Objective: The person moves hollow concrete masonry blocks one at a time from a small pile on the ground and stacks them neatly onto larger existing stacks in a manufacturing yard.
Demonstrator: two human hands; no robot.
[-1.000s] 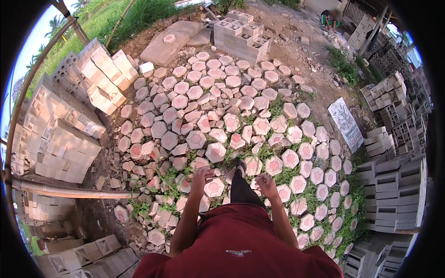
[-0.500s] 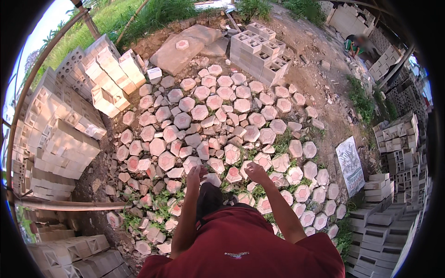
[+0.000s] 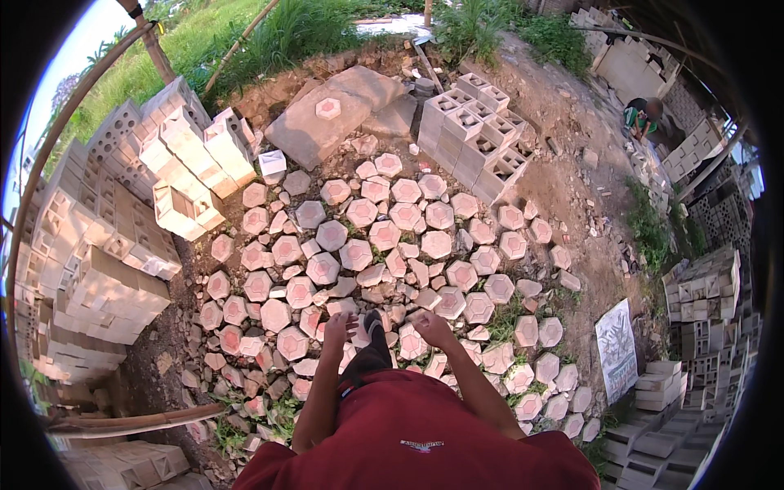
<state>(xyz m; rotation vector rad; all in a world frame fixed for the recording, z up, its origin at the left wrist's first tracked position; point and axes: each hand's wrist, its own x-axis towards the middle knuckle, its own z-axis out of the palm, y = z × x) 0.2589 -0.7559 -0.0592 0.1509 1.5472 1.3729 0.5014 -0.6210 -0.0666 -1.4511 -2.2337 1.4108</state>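
Note:
My left hand hangs over the paving stones, its fingers loosely bent and apart, holding nothing I can see. To its right my right hand is held at about the same height, fingers curled in, with nothing visible in it. Between them one leg reaches ahead, and the shoe is among the stones. Hexagonal concrete pavers with reddish centres lie spread over the ground. Below my right hand is another hexagonal paver. Neither hand appears to touch a paver.
Hollow concrete blocks stand stacked ahead, with more stacked blocks at left and grey blocks at right. One paver lies on a large slab. Broken rubble fills gaps. A person crouches far right.
I have moved forward over the pavers, and my leg and shoe now show ahead between my hands. Both hands remain raised in front of me, with nothing visibly picked up.

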